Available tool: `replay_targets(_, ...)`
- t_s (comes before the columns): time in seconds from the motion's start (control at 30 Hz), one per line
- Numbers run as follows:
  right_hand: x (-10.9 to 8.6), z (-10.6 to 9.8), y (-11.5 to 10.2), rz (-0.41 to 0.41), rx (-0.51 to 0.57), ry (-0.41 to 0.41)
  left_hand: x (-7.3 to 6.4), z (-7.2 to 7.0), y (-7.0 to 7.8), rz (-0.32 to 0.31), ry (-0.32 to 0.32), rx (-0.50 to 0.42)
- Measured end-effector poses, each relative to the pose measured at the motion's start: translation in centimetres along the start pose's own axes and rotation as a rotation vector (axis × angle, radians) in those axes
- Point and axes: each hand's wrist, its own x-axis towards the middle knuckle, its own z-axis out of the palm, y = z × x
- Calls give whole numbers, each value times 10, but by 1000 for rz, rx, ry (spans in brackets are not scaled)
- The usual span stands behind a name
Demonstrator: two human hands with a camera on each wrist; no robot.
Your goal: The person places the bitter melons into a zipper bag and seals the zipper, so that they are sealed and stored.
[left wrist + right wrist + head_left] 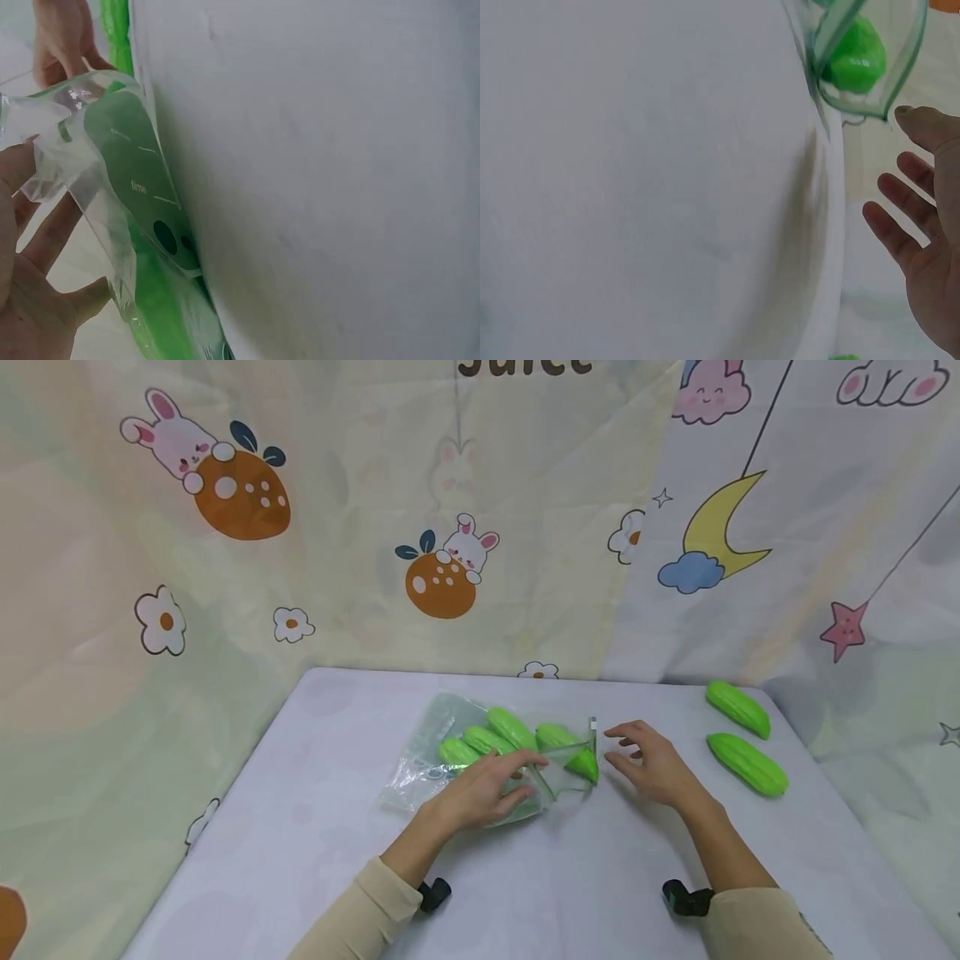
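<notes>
A clear zip bag (416,768) lies on the table, holding several green cucumber-shaped pieces (512,727). One of them (583,765) sits right at the bag's mouth, on the right side. My left hand (480,789) is over the near part of the bag, with fingertips by the edge of its opening. In the left wrist view its fingers are spread and the thumb (90,300) touches the film, which bears a green printed patch (135,157). Just right of the mouth, my right hand (651,764) hovers with loosely bent fingers (892,225) and nothing between them.
Two more green pieces lie loose at the right of the table, one farther back (738,708) and one nearer (747,765). A white cloth covers the table (570,877). Behind it hangs a patterned curtain (360,485). Black wrist cameras (686,899) stick out from the sleeves.
</notes>
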Motion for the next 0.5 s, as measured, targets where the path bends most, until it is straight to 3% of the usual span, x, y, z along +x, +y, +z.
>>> replay_targets(0.27, -8, -30, 19, -16, -194, -5, 3, -2, -2, 59, 110, 75)
replay_targets(0.5, -25, -53, 45, 41, -282, 19, 4, -1, 1, 88, 101, 74)
